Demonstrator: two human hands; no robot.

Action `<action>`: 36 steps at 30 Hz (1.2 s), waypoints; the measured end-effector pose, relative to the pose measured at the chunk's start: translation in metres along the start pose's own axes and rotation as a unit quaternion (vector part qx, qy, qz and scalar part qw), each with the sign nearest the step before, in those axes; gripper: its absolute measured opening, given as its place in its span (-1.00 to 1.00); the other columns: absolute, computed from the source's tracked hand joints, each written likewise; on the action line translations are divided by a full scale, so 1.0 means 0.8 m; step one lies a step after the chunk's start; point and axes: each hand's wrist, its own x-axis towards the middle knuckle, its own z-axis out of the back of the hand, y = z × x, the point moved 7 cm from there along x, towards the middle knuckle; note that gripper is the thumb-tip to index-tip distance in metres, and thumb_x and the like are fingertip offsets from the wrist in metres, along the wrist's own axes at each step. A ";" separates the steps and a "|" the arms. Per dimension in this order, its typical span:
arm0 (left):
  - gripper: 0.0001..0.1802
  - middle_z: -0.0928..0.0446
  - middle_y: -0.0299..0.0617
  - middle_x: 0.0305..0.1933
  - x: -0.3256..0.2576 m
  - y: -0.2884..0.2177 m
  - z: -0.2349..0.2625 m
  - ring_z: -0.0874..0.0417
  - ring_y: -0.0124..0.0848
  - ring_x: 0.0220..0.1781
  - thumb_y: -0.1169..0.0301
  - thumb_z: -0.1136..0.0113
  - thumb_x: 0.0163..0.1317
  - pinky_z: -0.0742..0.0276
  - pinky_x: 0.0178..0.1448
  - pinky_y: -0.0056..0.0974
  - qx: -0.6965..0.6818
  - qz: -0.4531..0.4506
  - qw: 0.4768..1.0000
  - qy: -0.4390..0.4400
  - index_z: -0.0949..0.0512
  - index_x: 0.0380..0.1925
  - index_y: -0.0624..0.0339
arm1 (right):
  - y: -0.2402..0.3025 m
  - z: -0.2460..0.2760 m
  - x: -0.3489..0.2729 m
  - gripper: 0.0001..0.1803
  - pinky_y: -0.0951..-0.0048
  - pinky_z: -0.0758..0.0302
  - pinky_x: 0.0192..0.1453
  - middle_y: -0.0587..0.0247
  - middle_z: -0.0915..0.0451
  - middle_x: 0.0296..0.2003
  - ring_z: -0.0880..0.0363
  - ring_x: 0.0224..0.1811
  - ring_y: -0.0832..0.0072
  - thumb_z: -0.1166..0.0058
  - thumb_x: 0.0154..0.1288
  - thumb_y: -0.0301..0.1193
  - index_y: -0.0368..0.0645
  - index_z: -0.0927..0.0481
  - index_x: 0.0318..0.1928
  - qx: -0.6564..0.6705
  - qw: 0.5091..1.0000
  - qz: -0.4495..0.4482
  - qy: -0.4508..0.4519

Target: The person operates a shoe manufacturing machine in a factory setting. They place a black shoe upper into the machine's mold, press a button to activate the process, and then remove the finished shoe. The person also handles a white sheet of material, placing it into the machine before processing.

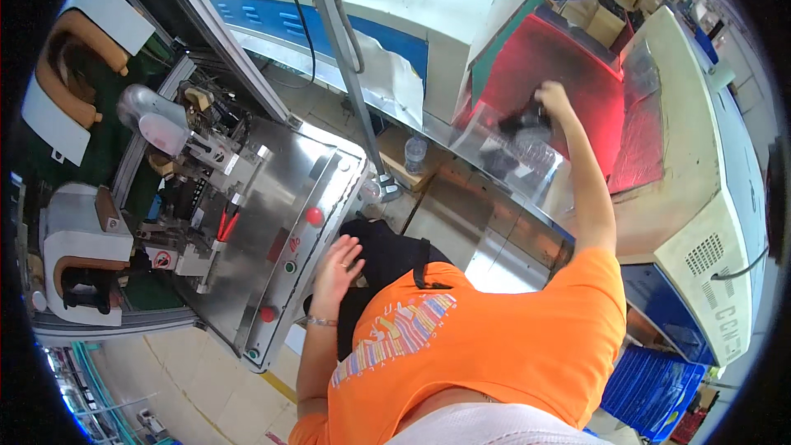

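Note:
My right hand (554, 100) reaches out far ahead to the right, its fingers closed on a dark, limp-looking piece (526, 122) whose kind I cannot make out. Below and around that piece is a clear plastic sheet (535, 158), with a red-lit panel (568, 74) behind it. My left hand (336, 270) is raised near my body with fingers apart and nothing in it. It is beside the front edge of a metal machine bench (284, 189), close to the red push buttons (314, 216).
On the left, a machine head (222, 161) with red-handled parts (227, 222) stands over the bench. A slanted metal post (350, 74) rises between the machines. A clear bottle (415, 153) stands below. Blue crates (655, 391) are at lower right, below a cream machine housing (692, 222).

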 end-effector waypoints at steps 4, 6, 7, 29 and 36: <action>-0.66 -0.42 -0.20 0.12 -0.015 -0.036 0.014 -0.42 -0.35 0.15 0.38 0.02 0.28 -0.37 0.12 -0.09 -0.006 -0.027 0.997 -0.065 -0.34 0.07 0.09 | -0.001 0.000 0.089 0.04 -0.06 -0.33 0.07 -0.10 -0.27 0.08 -0.31 0.10 0.06 -0.09 0.07 0.12 -0.38 0.08 0.28 0.285 0.920 -0.256 -0.087; -0.65 -0.42 -0.20 0.12 -0.034 -0.050 0.010 -0.42 -0.37 0.15 0.38 0.01 0.27 -0.37 0.13 -0.12 0.020 -0.060 0.994 -0.086 -0.35 0.06 0.09 | 0.039 -0.031 0.092 0.22 -0.10 -0.22 0.19 -0.22 -0.11 0.23 -0.16 0.27 0.00 -0.11 0.02 0.18 -0.40 0.29 0.33 0.329 0.909 -0.235 -0.096; -0.65 -0.42 -0.21 0.12 -0.031 -0.054 -0.005 -0.42 -0.38 0.14 0.39 0.01 0.27 -0.37 0.13 -0.14 0.035 -0.068 0.994 -0.072 -0.35 0.06 0.10 | 0.059 -0.013 0.074 0.25 -0.08 -0.20 0.21 -0.25 -0.08 0.26 -0.13 0.30 0.00 -0.12 0.02 0.18 -0.39 0.35 0.34 0.348 0.912 -0.190 -0.107; -0.72 -0.41 -0.28 -0.63 -0.170 -0.042 -0.337 -0.38 -0.48 -0.53 0.33 -0.10 0.22 -0.30 -0.40 -0.36 0.201 -0.199 0.775 0.566 -0.51 -0.57 0.31 | 0.188 -0.232 -0.105 -0.61 0.55 -0.46 -0.11 0.27 -0.59 -0.18 -0.55 -0.16 0.55 -0.10 0.21 -0.37 -0.18 -0.46 0.05 0.312 0.823 0.067 0.470; -0.69 -0.36 -0.33 -0.67 -0.158 -0.033 -0.275 -0.35 -0.56 -0.56 0.32 -0.08 0.23 -0.31 -0.42 -0.40 0.317 -0.169 0.725 0.588 -0.46 -0.59 0.32 | 0.390 -0.267 -0.169 -0.65 0.48 -0.45 -0.02 0.24 -0.57 -0.16 -0.52 -0.09 0.52 -0.04 0.25 -0.43 -0.26 -0.45 0.04 0.272 0.772 0.244 0.520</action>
